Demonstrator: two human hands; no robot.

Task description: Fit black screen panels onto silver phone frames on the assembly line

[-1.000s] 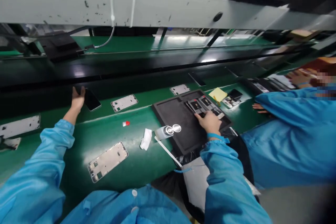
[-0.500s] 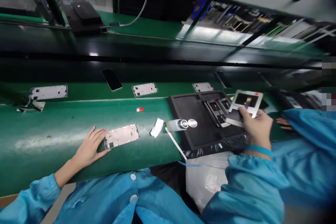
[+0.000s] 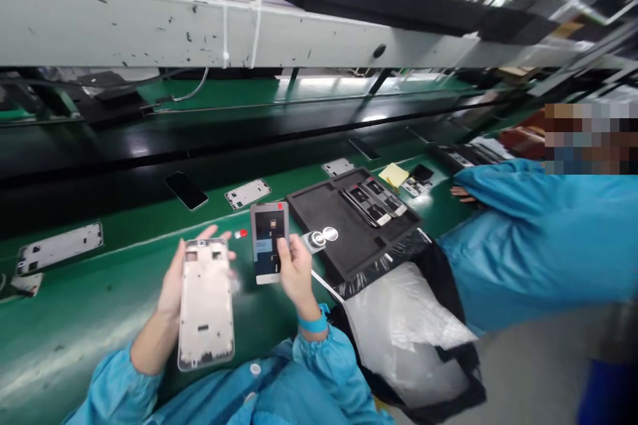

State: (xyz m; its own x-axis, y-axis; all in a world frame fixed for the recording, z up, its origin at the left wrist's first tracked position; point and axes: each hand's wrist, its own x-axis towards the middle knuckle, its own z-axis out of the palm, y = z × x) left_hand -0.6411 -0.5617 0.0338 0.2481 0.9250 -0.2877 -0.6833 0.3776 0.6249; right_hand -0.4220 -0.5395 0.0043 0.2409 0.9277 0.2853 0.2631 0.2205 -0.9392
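Note:
My left hand (image 3: 170, 292) holds up a bare metal phone mid-frame (image 3: 205, 302) by its edge, above the green conveyor belt (image 3: 100, 305). In my right hand (image 3: 295, 271) is a silver-edged phone panel (image 3: 269, 242) with a dark centre and a small red tag at its top corner. The two pieces stand apart, side by side. Beyond my right hand lies a black foam tray (image 3: 319, 216) with several stacked phone parts (image 3: 371, 204). A small metal cylinder with a round disc (image 3: 318, 238) sits by the tray's corner, almost touching my right hand's fingers.
Other mid-frames (image 3: 246, 194) and a dark phone (image 3: 186, 190) lie along the belt, with a yellow note (image 3: 393, 174) beyond the tray. A co-worker's blue sleeve (image 3: 528, 239) reaches in at right. A black-lined plastic bag (image 3: 403, 325) hangs below the belt edge.
My left hand has lifted the mid-frame off the belt. My right hand has carried the panel leftward from above the tray to beside the mid-frame. The view has also turned.

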